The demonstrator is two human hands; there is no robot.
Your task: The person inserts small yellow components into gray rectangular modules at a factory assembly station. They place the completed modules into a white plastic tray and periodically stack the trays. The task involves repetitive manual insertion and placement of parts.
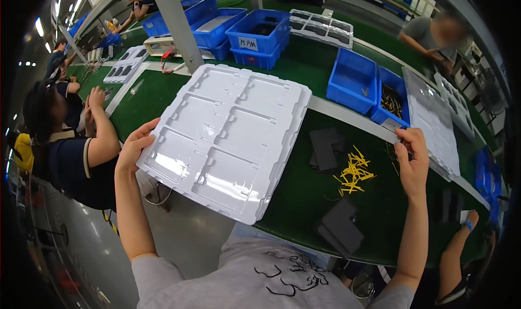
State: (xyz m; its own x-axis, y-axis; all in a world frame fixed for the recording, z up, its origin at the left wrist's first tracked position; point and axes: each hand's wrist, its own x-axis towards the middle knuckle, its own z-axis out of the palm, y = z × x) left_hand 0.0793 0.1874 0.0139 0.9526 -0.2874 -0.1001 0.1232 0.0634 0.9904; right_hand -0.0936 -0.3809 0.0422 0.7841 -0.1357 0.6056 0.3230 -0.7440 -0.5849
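"What do I have around the grey post?"

"From my remote screen, I see two stacked blue bins to its right and a beige box on its left."

"Anyone there?"

"I make out a person in a dark shirt at left, another in a grey shirt upper right; tube lights shine upper left."

Dark-lettered white label on blue bin.

The tray is white, the surface deep green, the bins blue, the strips bright yellow; the pale grey shirt carries black line art.
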